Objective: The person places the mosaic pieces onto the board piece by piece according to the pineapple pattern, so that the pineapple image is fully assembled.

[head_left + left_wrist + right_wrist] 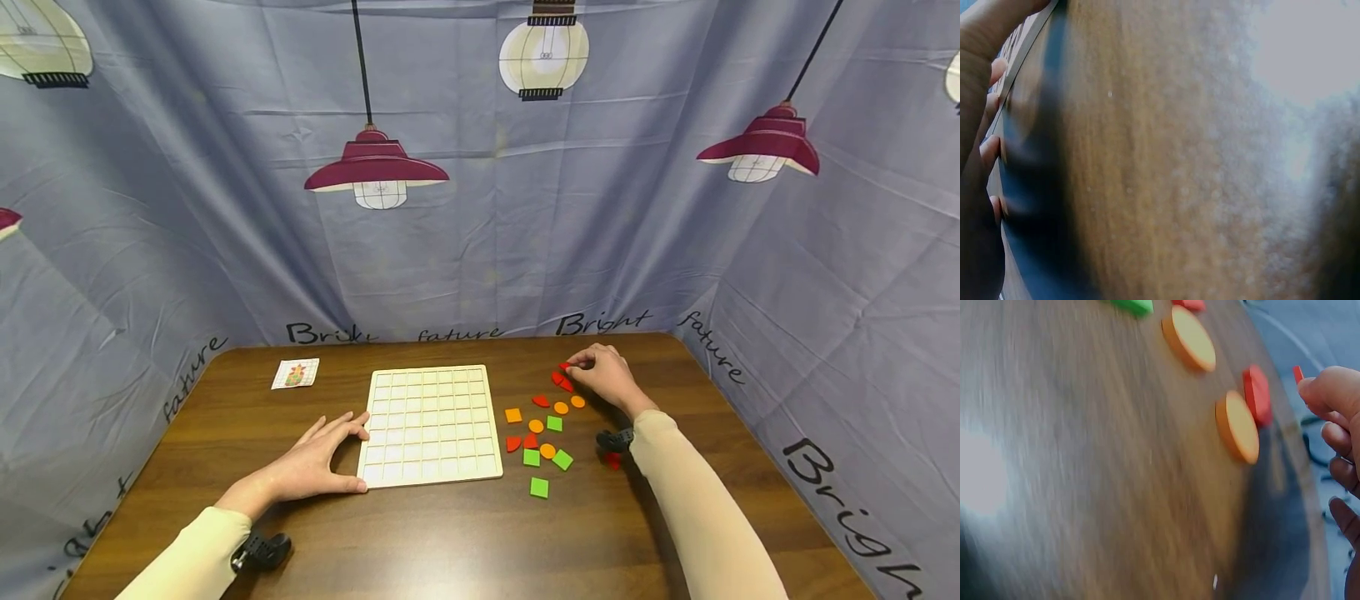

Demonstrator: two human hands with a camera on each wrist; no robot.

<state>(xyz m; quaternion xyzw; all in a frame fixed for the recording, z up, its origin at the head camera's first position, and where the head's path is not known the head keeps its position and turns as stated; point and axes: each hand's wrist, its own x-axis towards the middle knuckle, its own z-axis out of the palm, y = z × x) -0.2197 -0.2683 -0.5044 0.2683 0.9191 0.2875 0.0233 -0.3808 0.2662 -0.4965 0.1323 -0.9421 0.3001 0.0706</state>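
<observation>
A pale wooden grid board (430,427) lies flat near the middle of the table. My left hand (318,458) rests at its left side, fingers spread, thumb by the near corner and fingertips along the edge. Over at the far right, my right hand (603,375) pinches a small red piece (1298,374) between thumb and index finger. Just below that hand in the head view are other red pieces (557,377) and two orange discs (577,402). The held piece is mostly covered by the fingertips, so I cannot tell its full outline.
Between board and right forearm, green squares (539,487), an orange square (513,415), more orange discs (547,451) and red pieces (513,443) lie scattered. A red piece (613,460) shows beside the right wrist strap. A pattern card (295,373) lies at the back left.
</observation>
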